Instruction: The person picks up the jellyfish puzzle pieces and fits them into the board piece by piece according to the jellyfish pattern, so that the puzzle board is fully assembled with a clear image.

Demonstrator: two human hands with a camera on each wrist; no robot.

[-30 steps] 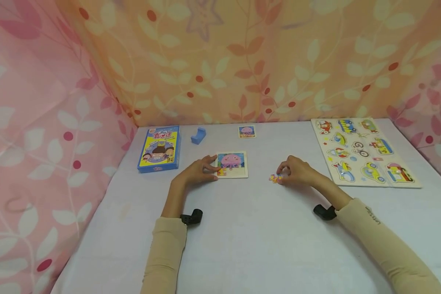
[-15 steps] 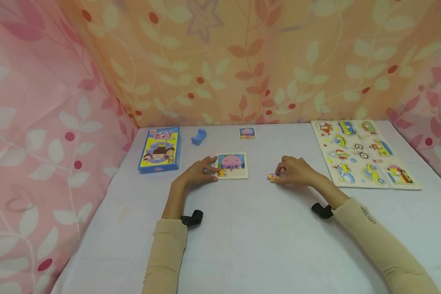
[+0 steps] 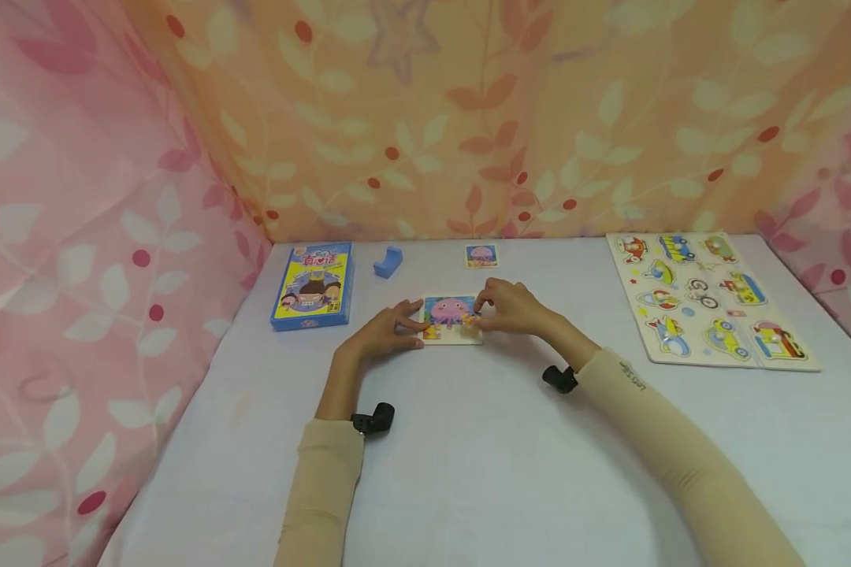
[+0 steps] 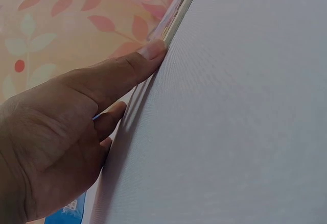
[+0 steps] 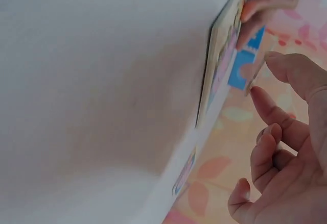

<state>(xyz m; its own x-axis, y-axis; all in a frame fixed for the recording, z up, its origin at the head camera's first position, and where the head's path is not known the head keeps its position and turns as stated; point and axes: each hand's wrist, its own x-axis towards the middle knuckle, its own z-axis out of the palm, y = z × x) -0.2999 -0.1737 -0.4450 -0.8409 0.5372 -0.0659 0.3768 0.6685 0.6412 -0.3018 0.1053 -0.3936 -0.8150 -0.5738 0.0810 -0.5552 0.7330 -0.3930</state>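
A small framed jigsaw puzzle [image 3: 448,310] with a pink octopus lies in the middle of the table. My left hand [image 3: 383,331] holds its left side, thumb at the near corner and fingers spread along the edge; in the left wrist view the thumb [image 4: 145,55] touches the frame's edge. Over the puzzle's right side, my right hand [image 3: 514,307] pinches a small jigsaw piece [image 3: 471,320] between thumb and index finger. In the right wrist view this piece [image 5: 255,78] appears thin and nearly edge-on, above the puzzle [image 5: 218,73]. The other right fingers are loosely curled.
A small octopus picture card [image 3: 481,256] lies behind the puzzle. To the left are a blue-and-yellow card box [image 3: 314,287] and a blue plastic bracket [image 3: 388,261]. A large vehicle puzzle board [image 3: 709,303] lies at right. Patterned cloth [image 3: 397,157] hangs behind the table.
My right hand has moved left from the bare table to the puzzle's right side, carrying the jigsaw piece. My left hand has stayed at the puzzle's left edge.
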